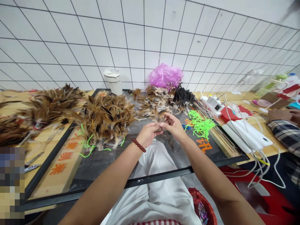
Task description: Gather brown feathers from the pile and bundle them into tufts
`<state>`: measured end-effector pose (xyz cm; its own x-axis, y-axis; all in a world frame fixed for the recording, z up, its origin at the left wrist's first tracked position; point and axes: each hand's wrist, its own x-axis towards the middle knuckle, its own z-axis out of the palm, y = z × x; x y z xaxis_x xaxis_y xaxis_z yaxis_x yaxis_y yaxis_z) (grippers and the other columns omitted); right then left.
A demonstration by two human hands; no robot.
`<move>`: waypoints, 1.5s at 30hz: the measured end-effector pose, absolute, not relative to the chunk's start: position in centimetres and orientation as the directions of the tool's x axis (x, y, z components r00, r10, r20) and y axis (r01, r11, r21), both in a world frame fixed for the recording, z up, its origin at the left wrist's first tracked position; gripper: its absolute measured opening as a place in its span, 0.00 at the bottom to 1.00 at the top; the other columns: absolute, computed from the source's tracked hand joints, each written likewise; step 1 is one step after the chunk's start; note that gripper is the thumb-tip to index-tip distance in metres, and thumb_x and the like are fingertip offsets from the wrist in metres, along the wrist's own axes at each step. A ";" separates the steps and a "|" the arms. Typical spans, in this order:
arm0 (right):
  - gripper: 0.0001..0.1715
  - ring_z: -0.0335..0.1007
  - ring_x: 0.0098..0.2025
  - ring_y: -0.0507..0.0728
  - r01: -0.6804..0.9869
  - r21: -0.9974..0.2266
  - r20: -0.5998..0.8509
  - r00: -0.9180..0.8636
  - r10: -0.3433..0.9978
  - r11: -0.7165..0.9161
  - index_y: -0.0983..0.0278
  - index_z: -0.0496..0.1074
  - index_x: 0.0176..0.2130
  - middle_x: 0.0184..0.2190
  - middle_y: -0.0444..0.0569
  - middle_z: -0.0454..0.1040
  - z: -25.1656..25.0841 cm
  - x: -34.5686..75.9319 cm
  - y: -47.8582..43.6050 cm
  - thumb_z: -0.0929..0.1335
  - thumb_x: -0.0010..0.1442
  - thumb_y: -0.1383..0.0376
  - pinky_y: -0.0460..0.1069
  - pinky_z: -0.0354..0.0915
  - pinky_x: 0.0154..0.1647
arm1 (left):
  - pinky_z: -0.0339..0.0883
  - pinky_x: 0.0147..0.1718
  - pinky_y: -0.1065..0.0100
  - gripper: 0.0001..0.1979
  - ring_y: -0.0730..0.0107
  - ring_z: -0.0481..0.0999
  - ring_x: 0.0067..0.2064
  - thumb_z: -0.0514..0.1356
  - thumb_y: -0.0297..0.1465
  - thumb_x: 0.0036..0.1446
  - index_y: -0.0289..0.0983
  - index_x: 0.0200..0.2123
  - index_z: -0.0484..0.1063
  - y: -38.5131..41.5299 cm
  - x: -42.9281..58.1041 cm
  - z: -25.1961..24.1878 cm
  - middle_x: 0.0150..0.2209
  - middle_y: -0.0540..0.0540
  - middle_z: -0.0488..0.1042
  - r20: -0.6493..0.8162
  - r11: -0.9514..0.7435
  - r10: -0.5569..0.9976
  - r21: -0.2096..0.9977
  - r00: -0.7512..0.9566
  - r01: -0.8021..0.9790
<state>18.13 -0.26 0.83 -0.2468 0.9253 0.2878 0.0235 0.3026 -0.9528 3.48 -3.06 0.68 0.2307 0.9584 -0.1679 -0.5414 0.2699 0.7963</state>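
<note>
pinching a feather tuft [158,117] between the close-set fingers of left hand [148,133] and right hand [175,126], both about equally near; holding it lengthwise away, tips beyond the fingers, with green cords [200,124] to their right.

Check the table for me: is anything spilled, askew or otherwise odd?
Yes: white cables hang tangled over the front edge of the wooden table, on the right side, which looks untidy and might snag. Green strings also lie in a loose tangle near the right hand.
</note>
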 end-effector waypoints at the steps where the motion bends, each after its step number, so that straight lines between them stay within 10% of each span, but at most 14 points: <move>1: 0.35 0.58 0.30 0.50 0.093 -0.916 0.359 -0.239 0.902 0.389 0.59 0.68 0.49 0.35 0.45 0.65 0.8 18.2 -0.3 0.75 0.42 0.54 0.48 0.62 0.33 | 0.68 0.29 0.74 0.08 0.77 0.71 0.28 0.67 0.29 0.46 0.30 0.28 0.75 -2.9 3.3 0.7 0.26 0.47 0.72 -0.158 0.248 0.967 0.780 0.202 -0.575; 8: 0.41 0.56 0.31 0.54 0.429 -0.650 0.548 -0.307 0.778 0.627 0.57 0.60 0.59 0.35 0.48 0.63 0.1 17.7 -1.0 0.72 0.49 0.54 0.51 0.61 0.36 | 0.59 0.23 0.76 0.09 0.82 0.63 0.23 0.68 0.30 0.45 0.30 0.28 0.76 -2.7 3.0 0.1 0.25 0.49 0.70 -0.161 0.276 0.957 0.762 0.242 -0.586; 19: 0.18 0.57 0.25 0.51 0.533 -0.756 0.504 0.103 0.857 0.381 0.65 0.72 0.44 0.30 0.46 0.68 0.7 23.0 2.3 0.66 0.55 0.58 0.48 0.61 0.32 | 0.60 0.22 0.76 0.08 0.80 0.67 0.24 0.67 0.30 0.44 0.31 0.29 0.76 -2.2 3.1 0.6 0.25 0.48 0.72 -0.104 0.035 0.990 0.838 -0.096 -0.545; 26: 0.11 0.65 0.33 0.54 0.803 -0.493 0.461 -0.085 0.883 0.335 0.62 0.77 0.34 0.35 0.50 0.72 0.1 22.6 1.8 0.65 0.55 0.65 0.50 0.61 0.37 | 0.71 0.33 0.70 0.03 0.76 0.74 0.28 0.65 0.24 0.48 0.29 0.27 0.74 -2.0 3.0 0.6 0.27 0.46 0.75 -0.151 0.028 0.976 0.804 -0.158 -0.594; 34: 0.20 0.62 0.25 0.50 0.615 -0.664 0.216 -0.386 0.897 0.425 0.66 0.76 0.34 0.25 0.45 0.71 0.3 20.8 0.6 0.72 0.48 0.53 0.45 0.58 0.28 | 0.68 0.25 0.76 0.04 0.79 0.73 0.24 0.64 0.25 0.49 0.29 0.30 0.75 -1.8 2.5 0.7 0.24 0.47 0.74 -0.186 0.033 0.965 0.787 -0.185 -0.616; 45: 0.11 0.68 0.35 0.55 0.871 -0.244 0.223 -0.377 0.899 0.426 0.61 0.76 0.38 0.33 0.48 0.75 2.1 19.8 0.8 0.68 0.53 0.63 0.47 0.57 0.34 | 0.65 0.20 0.75 0.08 0.78 0.71 0.20 0.63 0.30 0.48 0.30 0.31 0.72 -0.6 1.5 -0.2 0.23 0.49 0.73 -0.097 -0.181 0.875 0.843 -0.474 -0.506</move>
